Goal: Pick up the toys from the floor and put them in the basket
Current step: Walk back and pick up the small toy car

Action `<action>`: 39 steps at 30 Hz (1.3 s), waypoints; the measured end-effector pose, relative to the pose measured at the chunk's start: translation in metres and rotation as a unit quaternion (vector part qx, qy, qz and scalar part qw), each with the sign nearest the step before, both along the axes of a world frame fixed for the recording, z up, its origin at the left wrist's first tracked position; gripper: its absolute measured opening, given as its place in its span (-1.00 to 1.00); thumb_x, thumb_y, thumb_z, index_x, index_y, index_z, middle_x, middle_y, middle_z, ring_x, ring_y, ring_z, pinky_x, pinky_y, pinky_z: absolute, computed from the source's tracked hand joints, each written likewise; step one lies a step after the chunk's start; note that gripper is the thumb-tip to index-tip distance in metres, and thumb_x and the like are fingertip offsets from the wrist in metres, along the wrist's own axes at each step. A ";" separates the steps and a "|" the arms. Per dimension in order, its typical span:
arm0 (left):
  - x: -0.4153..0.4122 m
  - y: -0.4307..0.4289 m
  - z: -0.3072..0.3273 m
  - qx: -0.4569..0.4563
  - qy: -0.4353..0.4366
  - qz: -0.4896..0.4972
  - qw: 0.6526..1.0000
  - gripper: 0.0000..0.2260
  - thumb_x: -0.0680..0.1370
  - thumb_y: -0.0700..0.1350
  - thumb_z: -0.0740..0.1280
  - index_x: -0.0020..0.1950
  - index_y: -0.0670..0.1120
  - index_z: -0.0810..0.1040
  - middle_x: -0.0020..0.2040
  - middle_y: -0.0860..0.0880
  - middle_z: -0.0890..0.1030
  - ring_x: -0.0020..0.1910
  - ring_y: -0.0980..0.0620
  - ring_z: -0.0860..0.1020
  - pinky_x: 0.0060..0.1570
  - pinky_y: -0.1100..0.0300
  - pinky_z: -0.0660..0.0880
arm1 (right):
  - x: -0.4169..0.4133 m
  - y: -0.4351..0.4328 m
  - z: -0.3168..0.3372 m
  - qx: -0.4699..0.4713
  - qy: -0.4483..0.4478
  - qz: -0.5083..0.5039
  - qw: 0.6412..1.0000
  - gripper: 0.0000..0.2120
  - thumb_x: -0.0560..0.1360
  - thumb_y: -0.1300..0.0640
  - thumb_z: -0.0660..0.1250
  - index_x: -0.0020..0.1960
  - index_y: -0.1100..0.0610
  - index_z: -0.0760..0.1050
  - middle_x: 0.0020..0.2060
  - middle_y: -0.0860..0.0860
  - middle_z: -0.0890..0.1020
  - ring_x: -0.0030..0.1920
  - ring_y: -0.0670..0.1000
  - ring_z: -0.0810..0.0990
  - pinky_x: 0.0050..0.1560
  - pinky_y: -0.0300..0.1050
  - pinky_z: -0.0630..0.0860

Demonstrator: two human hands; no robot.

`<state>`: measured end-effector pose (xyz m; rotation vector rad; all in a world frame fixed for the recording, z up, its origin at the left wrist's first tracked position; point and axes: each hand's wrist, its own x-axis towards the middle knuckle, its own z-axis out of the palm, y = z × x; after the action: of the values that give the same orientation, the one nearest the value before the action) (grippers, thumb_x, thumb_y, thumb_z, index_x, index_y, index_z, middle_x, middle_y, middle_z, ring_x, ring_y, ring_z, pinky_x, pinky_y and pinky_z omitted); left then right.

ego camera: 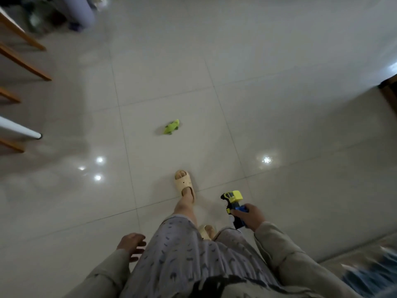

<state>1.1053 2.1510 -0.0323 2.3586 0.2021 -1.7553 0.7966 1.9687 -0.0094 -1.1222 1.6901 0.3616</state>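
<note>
Your right hand [250, 216] has its fingers wrapped around the toy truck [233, 201], carried low, while the left hand [132, 244] hangs open and free for the green toy [171, 127] lying on the floor [279, 104] ahead; no basket visible.

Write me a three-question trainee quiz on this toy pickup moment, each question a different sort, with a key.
1. True or false: the right hand holds a yellow and blue toy.
2. Where is the green toy? A) in the left hand B) on the floor ahead of the front foot C) in a basket
3. Fill in: the left hand is open and ____.

Key: 1 true; 2 B; 3 empty
</note>
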 end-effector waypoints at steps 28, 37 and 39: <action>0.111 -0.307 0.017 -0.035 0.002 0.033 0.999 -0.92 0.56 -0.16 0.21 -0.04 -0.14 0.48 -0.21 -0.09 0.55 -0.35 -0.02 0.48 -0.31 0.25 0.32 | 0.109 -0.310 -0.010 0.041 0.069 0.014 0.997 -0.64 0.40 0.11 0.45 -0.42 0.15 0.32 -0.43 0.07 0.44 -0.32 0.04 0.46 -0.27 -0.13 0.37; 0.127 -0.374 0.015 -0.013 0.000 0.159 0.987 -0.93 0.57 -0.18 0.22 -0.06 -0.16 0.46 -0.19 -0.13 0.53 -0.32 -0.03 0.47 -0.30 0.21 0.32 | 0.181 -0.454 -0.014 0.022 0.059 0.148 0.987 -0.62 0.43 -0.03 0.39 -0.38 0.11 0.28 -0.38 0.07 0.41 -0.16 0.05 0.41 -0.15 -0.17 0.29; 0.134 -0.408 0.015 -0.045 0.003 0.166 0.985 -0.92 0.57 -0.20 0.21 -0.09 -0.15 0.46 -0.20 -0.13 0.52 -0.33 -0.03 0.47 -0.31 0.21 0.32 | 0.190 -0.474 -0.015 0.027 0.080 0.188 0.979 -0.68 0.42 -0.06 0.38 -0.22 0.16 0.37 -0.21 0.10 0.48 -0.13 0.04 0.43 -0.12 -0.13 0.36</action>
<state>1.2388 1.7428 -0.0174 2.1108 0.4761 -1.5765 0.9868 1.4948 -0.0242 -1.4050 1.5897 0.7484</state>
